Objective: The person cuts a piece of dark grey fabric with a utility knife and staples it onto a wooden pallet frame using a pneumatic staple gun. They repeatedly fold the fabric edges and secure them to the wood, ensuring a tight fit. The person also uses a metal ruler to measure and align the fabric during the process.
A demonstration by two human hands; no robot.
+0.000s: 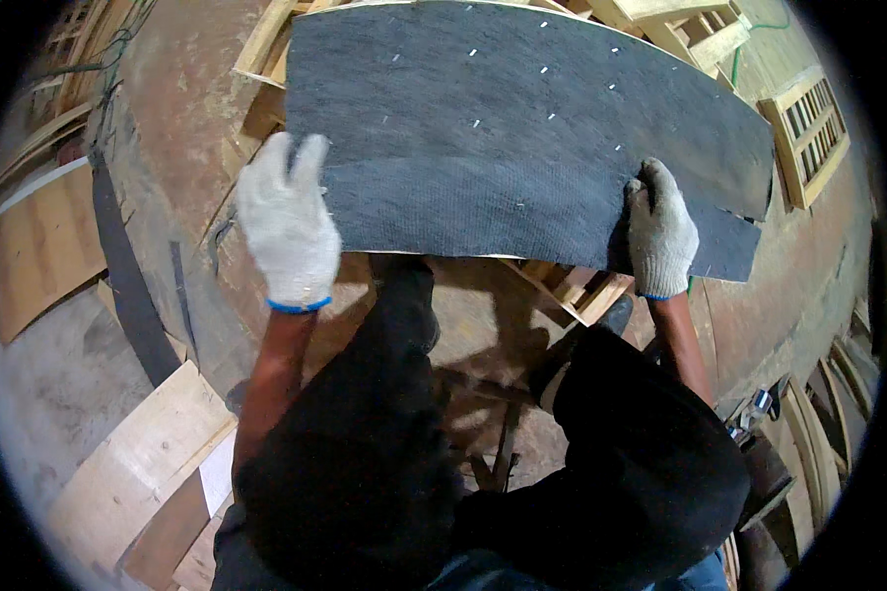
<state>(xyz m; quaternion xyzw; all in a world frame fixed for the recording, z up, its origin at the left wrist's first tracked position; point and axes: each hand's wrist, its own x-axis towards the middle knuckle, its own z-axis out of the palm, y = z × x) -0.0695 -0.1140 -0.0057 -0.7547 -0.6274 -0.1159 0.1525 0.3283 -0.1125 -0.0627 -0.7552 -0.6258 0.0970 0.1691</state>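
A dark grey fabric sheet [443, 89] with several small light staples in it lies over a wooden frame in front of me. My left hand [288, 222], in a white knit glove with a blue cuff, is at the sheet's left edge, its fingers spread. In a matching glove, my right hand [660, 231] rests toward the sheet's right end. Its fingers are curled in against the fabric, and their undersides are hidden. A seam or overlap runs across the sheet's lower part, coming loose near the right corner.
Pale wooden slats [586, 291] show under the sheet's near edge, between my legs. A small slatted wooden frame [808, 138] stands at the far right. Plywood pieces [143, 458] and a dark fabric strip [133, 276] lie at left. Curved wood pieces [808, 443] are stacked at right.
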